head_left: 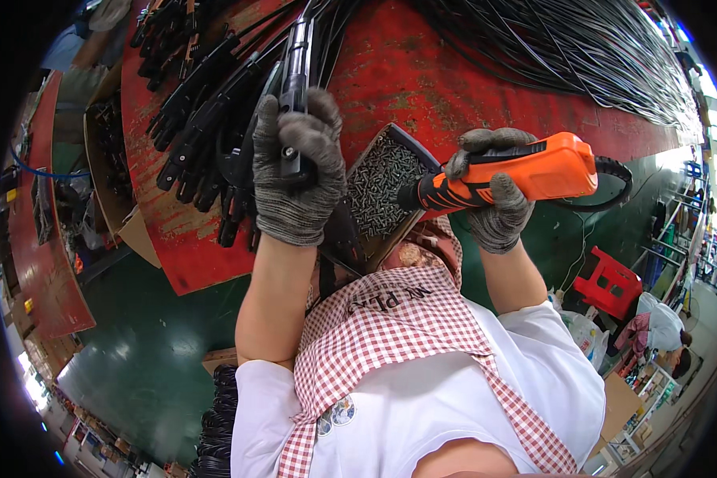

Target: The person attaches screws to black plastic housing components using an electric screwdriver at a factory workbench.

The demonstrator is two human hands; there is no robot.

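Tube-ended black part [297, 64] | left hand [317, 151] clasps it | right hand [500, 213] grips orange driver [554, 166], nose at screw tray [417, 144]'s right side | risk: dipping nose might scatter screws [381, 183]

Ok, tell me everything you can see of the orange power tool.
The orange power tool has a bulky, plastic-looking body with black panels and stripes, narrowing to a dark nose. The gloved right hand grips its middle. It is held sideways, nose toward the person's left, at the edge of the screw-filled tray; whether the two touch can't be told. A dark cord-like loop shows by its rear end. Whether it is running can't be seen.
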